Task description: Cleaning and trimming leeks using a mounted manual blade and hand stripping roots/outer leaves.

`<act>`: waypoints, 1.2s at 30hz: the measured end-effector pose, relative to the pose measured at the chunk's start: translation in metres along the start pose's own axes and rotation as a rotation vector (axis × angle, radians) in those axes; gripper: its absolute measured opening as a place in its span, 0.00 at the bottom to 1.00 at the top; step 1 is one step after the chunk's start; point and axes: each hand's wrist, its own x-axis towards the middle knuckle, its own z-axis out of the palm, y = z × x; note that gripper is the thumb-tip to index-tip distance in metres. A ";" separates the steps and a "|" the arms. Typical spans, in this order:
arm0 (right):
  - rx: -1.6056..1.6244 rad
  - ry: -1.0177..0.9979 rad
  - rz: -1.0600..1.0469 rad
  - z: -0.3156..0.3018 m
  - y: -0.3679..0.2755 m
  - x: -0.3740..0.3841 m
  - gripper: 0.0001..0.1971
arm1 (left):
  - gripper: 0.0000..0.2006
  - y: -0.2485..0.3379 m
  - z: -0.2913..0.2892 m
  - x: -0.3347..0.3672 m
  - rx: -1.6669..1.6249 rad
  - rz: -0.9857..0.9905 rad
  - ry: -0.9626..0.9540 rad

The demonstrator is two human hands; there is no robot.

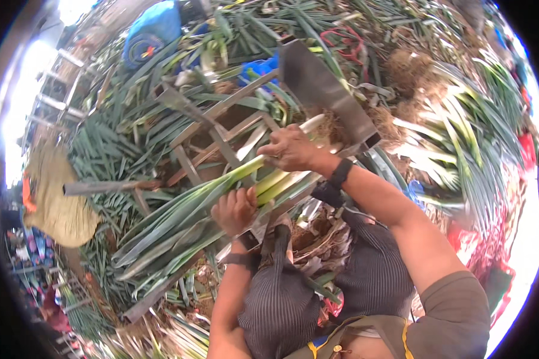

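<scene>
My right hand [288,148] is closed around the pale stem of a leek [244,172], its root end up by a bent metal plate [326,90]. The leek's long green leaves trail down to the left. Below it more leeks [274,186] lie side by side across a metal frame [217,139]. My left hand [235,211] has its fingers curled over the leeks lower down, where the stems turn to leaf; its palm side is hidden. Dark bands circle both wrists.
Loose leek leaves [108,152] cover the ground at left and beyond the frame. Whole leeks [461,137] with a clump of roots [410,72] are piled at right. A blue roll [153,36], red string [347,45] and a yellowish sack [60,194] lie around.
</scene>
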 end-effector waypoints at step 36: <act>2.155 1.596 0.733 -0.184 0.253 -0.257 0.22 | 0.13 0.003 0.003 0.032 0.063 0.099 -0.346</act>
